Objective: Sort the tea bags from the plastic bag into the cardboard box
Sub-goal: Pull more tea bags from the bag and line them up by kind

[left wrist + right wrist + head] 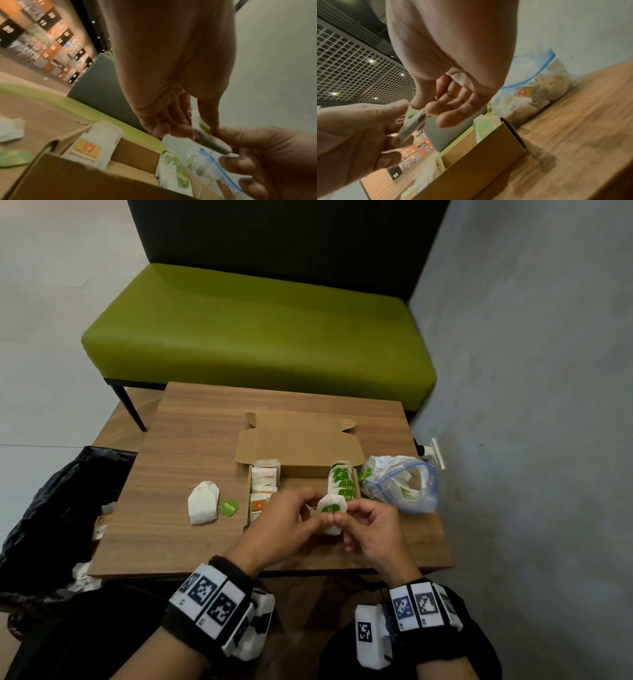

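The green-tagged tea bag [331,513] is held in the air between both hands, just above the near edge of the cardboard box [301,455]. Going left to right: a loose tea bag [202,502] with its green tag lies on the surface [191,419] well to the left of the fingers, outside the box. Next comes the box's left row of orange-tagged tea bags [263,479], beyond and left of the left hand [284,525]. That hand's fingers [160,128] are curled and pinch the held bag's left side. The bag's long axis appears to run roughly toward and away from the person, tag end farther from them. The right hand [371,525] pinches the bag's right side between thumb and fingers [435,108], its remaining fingers loosely curled. Just beyond the right hand's fingers stands the row of green-tagged tea bags [340,482] in the box's right end, on edge and packed close. Farther right, just beside the box, the plastic bag [400,484] lies open with more tea bags inside.

The coming move seems to turn on this: the green row lies directly ahead of the fingers and slightly right, so the right hand is nearer, and the bag probably has to be turned on edge to slot in at the row's near end.
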The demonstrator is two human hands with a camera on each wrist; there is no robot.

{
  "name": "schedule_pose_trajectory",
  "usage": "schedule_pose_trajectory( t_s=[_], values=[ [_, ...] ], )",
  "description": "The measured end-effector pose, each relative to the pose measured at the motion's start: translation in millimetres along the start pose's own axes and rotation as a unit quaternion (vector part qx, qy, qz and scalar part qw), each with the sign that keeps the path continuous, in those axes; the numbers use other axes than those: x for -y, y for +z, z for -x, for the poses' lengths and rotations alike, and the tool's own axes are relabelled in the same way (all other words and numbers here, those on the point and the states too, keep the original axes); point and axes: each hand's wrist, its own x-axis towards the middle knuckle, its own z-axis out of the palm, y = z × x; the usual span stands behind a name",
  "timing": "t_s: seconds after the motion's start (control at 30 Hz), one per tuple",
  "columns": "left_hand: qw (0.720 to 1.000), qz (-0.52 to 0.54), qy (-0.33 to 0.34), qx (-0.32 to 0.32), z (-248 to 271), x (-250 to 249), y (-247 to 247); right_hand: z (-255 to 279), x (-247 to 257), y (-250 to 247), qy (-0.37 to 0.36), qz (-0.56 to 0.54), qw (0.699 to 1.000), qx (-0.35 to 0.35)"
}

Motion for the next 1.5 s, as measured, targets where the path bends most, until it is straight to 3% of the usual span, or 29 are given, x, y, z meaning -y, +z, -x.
schedule_pose_trajectory(
  t_s=[0.1,0.23,0.33,0.4,0.53,0.63,0.83,1.0,1.27,1.37,1.5],
  values=[
    [1.000,0.001,-0.005,0.028,-11,2,6,0,2,-6,-0.006,-0.021,1.000,-0.020],
    [0.997,0.042,-0.058,-0.032,-26,6,8,0,2,-22,-0.022,0.006,0.995,-0.100],
    [0.992,0.049,-0.090,-0.072,-37,13,8,-2,-6,-38,-0.022,0.212,0.958,-0.194],
    [0.991,0.047,-0.095,-0.080,-44,18,11,-2,-10,-39,0.024,0.284,0.941,-0.183],
    [0.993,0.027,-0.097,-0.065,-51,21,17,-6,-11,-24,0.121,0.083,0.980,-0.132],
    [0.994,0.024,-0.097,-0.055,-53,22,21,-8,-5,-19,0.126,-0.006,0.988,-0.090],
    [0.992,-0.011,-0.113,-0.053,-59,28,28,-4,6,-20,0.092,-0.014,0.991,-0.095],
    [0.984,0.019,-0.179,-0.011,-64,26,35,-1,18,-28,0.060,-0.029,0.991,-0.119],
    [0.972,0.018,-0.228,0.048,-69,24,46,2,25,-43,0.008,0.041,0.973,-0.225],
    [0.972,-0.012,-0.230,0.043,-71,27,50,0,21,-49,0.002,0.101,0.958,-0.267],
    [0.973,-0.082,-0.215,-0.012,-71,31,55,-2,17,-52,0.012,0.151,0.948,-0.279]
  ],
)
